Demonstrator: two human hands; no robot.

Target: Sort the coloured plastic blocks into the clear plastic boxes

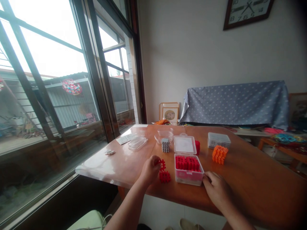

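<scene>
My left hand (150,168) is closed in a pinch on a red toothed plastic building piece (163,164), held just above the table. Below it, a small stack of the same red pieces (165,176) lies on the wood. To the right stands a clear plastic box (189,179) with its lid (184,145) tipped back, packed with rows of red pieces (187,163). At the box's front right corner, my right hand (216,185) has its thumb and bent fingers against the wall; the other fingers are partly hidden.
Behind the box are a grey block stack (165,145), another red stack (197,147), orange pieces (220,154) and a closed clear box (218,140). Clear containers (137,143), a paper sheet (126,138) and small white pieces (109,152) lie left on the table (251,182).
</scene>
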